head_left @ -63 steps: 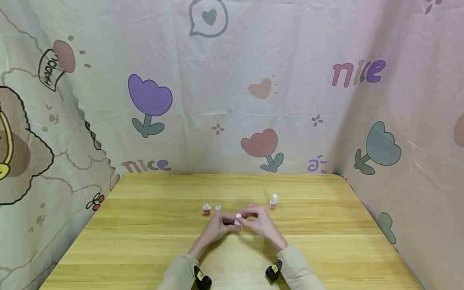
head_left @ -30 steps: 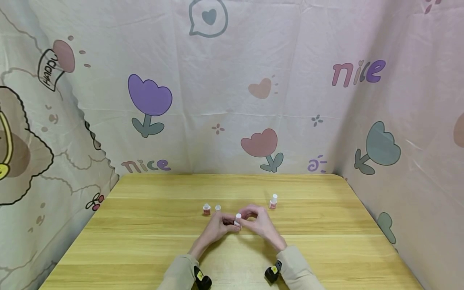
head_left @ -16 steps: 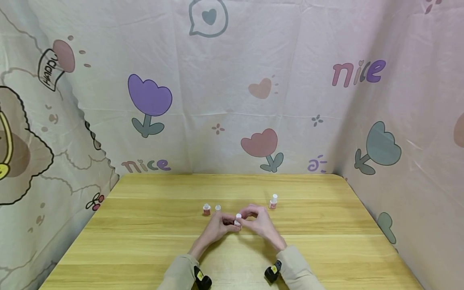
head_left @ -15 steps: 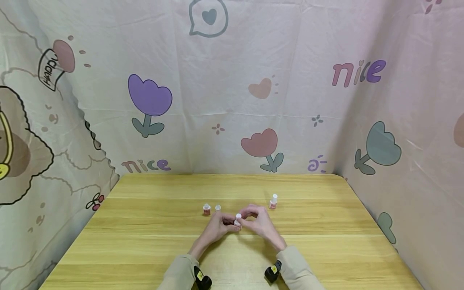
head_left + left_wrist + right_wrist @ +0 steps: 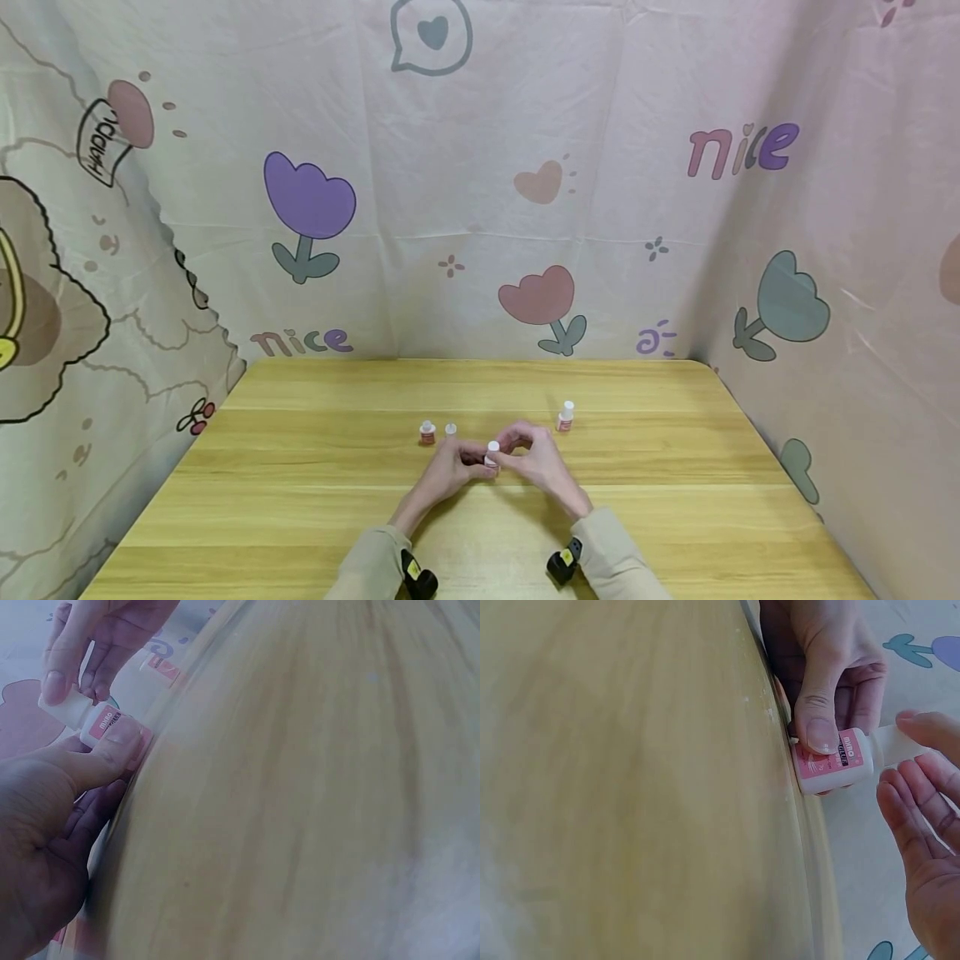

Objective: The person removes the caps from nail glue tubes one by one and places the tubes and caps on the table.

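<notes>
Pinching a white cap (image 5: 492, 447) atop a pink-labelled glue bottle (image 5: 492, 462)

In the head view, the glue bottle is standing upright between two hands over the wooden table (image 5: 315, 500). The left hand (image 5: 452, 467) is wrapping its thumb and fingers around the bottle's body from the left side, and the right hand (image 5: 540, 458) is reaching in from the right, its fingers closing on the cap. Left of the glue bottle and farther back, a small red-labelled bottle (image 5: 427, 433) is standing; between the two, a pale top (image 5: 451, 430) is showing, its lower part hiding behind the left hand. Right of the glue bottle and also farther back, a white-capped bottle (image 5: 566, 417) is standing. Well behind the glue bottle, a printed cloth (image 5: 450, 208) is hanging.

In the left wrist view, the left thumb is pressing on the glue bottle's pink label (image 5: 106, 722), and the right thumb is touching the cap. Another pink-labelled bottle is showing beyond the glue bottle.

In the right wrist view, the word "GLUE" is showing beside the left thumb. The right fingers are curving around the cap with a narrow gap; whether they are turning it, I cannot tell.
</notes>
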`<state>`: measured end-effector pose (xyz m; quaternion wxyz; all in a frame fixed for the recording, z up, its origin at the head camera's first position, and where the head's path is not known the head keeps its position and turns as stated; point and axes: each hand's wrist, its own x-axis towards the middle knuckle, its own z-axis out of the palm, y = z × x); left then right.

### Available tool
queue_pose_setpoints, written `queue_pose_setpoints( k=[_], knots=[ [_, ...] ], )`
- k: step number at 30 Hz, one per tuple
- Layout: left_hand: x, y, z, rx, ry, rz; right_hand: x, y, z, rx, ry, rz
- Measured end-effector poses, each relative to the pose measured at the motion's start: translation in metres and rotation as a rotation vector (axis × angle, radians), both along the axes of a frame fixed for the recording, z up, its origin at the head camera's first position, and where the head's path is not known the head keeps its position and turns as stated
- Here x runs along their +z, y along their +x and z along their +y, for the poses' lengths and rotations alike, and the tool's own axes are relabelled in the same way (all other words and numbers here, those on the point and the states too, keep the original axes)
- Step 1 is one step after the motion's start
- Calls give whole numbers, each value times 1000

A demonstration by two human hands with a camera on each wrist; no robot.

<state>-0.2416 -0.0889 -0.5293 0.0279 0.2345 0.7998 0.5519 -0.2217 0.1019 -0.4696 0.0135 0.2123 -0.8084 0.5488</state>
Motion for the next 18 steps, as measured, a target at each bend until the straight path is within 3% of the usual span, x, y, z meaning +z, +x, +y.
queue_pose_setpoints(
  k=[11,18],
  knots=[
    [0,-2,-4,-24,20,-25,4,2,2,76,-30,42],
    [1,-1,-2,2,-7,-15,2,1,1,8,-12,-1]
  ],
)
